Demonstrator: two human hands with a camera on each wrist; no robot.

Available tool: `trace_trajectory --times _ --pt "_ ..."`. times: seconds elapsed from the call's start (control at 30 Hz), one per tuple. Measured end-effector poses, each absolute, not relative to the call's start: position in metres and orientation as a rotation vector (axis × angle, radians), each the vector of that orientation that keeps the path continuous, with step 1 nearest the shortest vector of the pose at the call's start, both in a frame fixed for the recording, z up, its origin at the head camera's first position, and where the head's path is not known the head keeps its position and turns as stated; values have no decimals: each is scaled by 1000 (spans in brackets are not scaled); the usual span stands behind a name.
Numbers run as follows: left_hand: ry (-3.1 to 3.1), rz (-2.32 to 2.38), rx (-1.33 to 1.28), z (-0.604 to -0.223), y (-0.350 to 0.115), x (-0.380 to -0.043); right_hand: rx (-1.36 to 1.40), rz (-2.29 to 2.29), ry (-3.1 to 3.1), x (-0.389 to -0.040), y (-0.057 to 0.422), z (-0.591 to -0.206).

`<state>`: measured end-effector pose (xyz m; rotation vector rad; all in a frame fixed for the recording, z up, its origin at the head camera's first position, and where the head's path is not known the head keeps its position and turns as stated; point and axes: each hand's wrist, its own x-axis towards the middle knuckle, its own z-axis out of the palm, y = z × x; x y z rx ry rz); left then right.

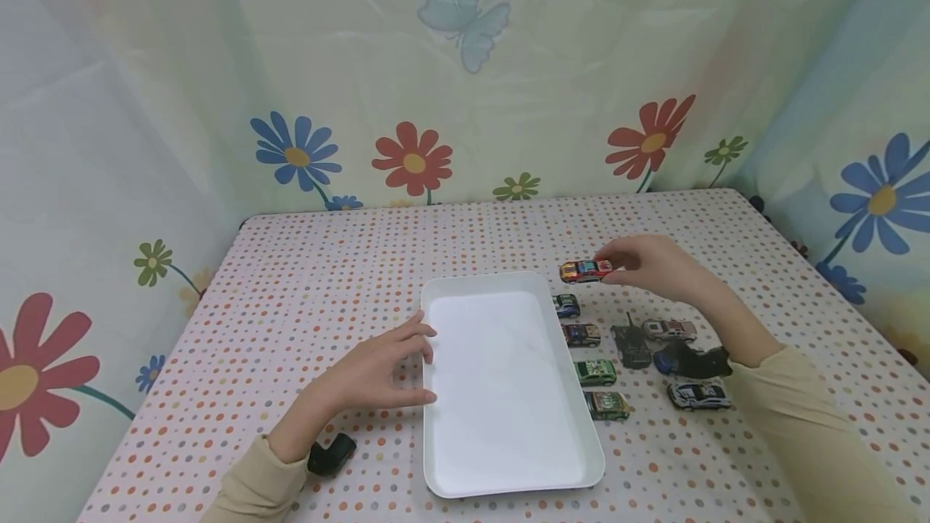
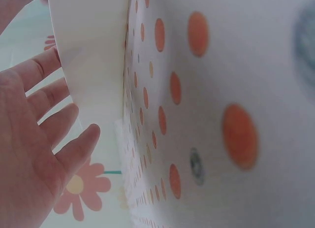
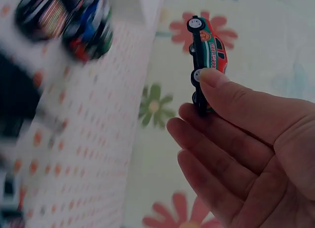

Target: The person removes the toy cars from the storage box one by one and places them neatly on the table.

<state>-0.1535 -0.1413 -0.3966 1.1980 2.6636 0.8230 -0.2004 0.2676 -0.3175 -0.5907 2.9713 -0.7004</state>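
Observation:
My right hand (image 1: 654, 265) pinches a small red, yellow and teal toy car (image 1: 581, 270) by one end, just beyond the far right corner of a white tray (image 1: 430, 458). The right wrist view shows this toy car (image 3: 211, 50) between thumb and fingertips, wheels to the left. At the tray's left side, my left hand (image 1: 374, 374) has its fingers spread, touching the rim. In the left wrist view, fingertips of the left hand (image 2: 44, 119) lie against the outer wall of the tray (image 2: 93, 55). Nothing is on the tray's floor.
Along the tray's right side stand several toy cars, among them a green one (image 1: 596, 372). Farther right are a black toy with a thin rod (image 1: 632, 345), a red-and-white car (image 1: 670, 330) and a silver-and-black car (image 1: 699, 395). A polka-dot cloth (image 1: 327, 265) covers the table.

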Motion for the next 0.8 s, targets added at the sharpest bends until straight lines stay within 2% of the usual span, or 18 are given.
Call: trace_trajectory --times 0.3,0.8 --pt "2660 829 1213 -396 -142 -153 -444 -613 2961 -197 338 -342" --pt "2661 819 1199 -395 -140 -153 -390 -518 2939 -192 367 -373"
